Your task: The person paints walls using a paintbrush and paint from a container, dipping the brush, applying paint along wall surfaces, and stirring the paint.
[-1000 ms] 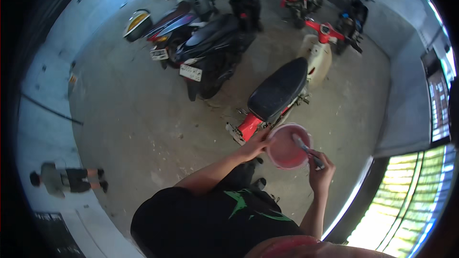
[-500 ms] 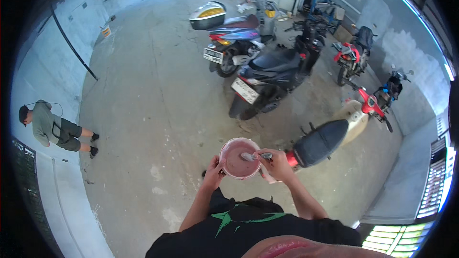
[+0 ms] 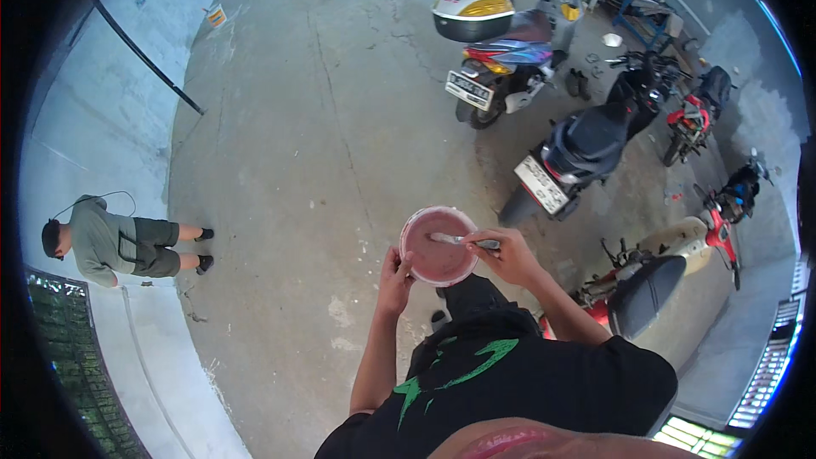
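In front of my body is a round, pale-rimmed tub [image 3: 450,209] containing a dull pink, thick-looking mixture [image 3: 436,265]. My left hand [image 3: 394,279] grips the tub at its left side, the thumb up by the rim. From the right, my right hand [image 3: 512,257] is closed around the handle of a stirring tool [image 3: 446,239], whose whitish, coated end dips into the mixture. The tool's exact kind cannot be made out under the coating. One of my legs, in dark trousers, shows just beyond the tub.
Several parked scooters and motorbikes stand ahead and right, the nearest a cream-and-red scooter [image 3: 650,296] by my right arm. Left, a person in a grey-green shirt [image 3: 104,238] stands by the pale wall. A dark pole [image 3: 146,53] leans there, near a small orange-and-white bucket [image 3: 215,16].
The scooters have shifted right in view and the person at left appears slightly farther right. The tub sits higher in view. Both hands keep their holds, and the tool remains in the mixture.
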Demonstrator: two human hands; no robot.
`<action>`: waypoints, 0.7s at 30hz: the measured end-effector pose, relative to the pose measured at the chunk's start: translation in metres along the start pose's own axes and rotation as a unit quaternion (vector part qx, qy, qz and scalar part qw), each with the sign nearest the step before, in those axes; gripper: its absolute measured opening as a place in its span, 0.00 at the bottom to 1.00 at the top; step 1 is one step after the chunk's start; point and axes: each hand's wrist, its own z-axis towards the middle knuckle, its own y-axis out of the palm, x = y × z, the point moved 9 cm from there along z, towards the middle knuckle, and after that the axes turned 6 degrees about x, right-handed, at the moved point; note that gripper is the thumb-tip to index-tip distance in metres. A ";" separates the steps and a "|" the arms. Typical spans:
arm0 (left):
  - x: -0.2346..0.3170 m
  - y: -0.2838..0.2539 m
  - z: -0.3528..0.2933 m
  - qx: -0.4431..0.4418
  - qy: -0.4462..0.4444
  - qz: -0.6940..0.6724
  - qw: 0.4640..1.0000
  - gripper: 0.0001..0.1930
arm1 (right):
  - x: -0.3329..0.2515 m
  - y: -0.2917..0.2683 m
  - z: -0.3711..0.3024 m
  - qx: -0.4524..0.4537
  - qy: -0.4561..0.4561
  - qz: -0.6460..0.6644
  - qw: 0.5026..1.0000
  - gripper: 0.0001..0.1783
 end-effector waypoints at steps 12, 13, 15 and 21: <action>0.204 -0.031 0.301 0.101 0.030 -0.029 0.994 0.11 | -0.013 0.065 0.396 -0.123 -0.075 -0.055 0.988 0.09; 0.222 -0.034 0.319 0.108 0.041 -0.033 0.993 0.11 | -0.021 0.074 0.428 -0.145 -0.077 -0.065 0.984 0.09; 0.248 -0.046 0.360 0.114 0.054 -0.046 0.991 0.10 | -0.025 0.085 0.488 -0.160 -0.107 -0.060 0.980 0.09; 0.317 -0.086 0.495 0.151 0.086 -0.113 0.978 0.13 | 0.001 0.131 0.667 -0.195 -0.127 -0.019 0.972 0.11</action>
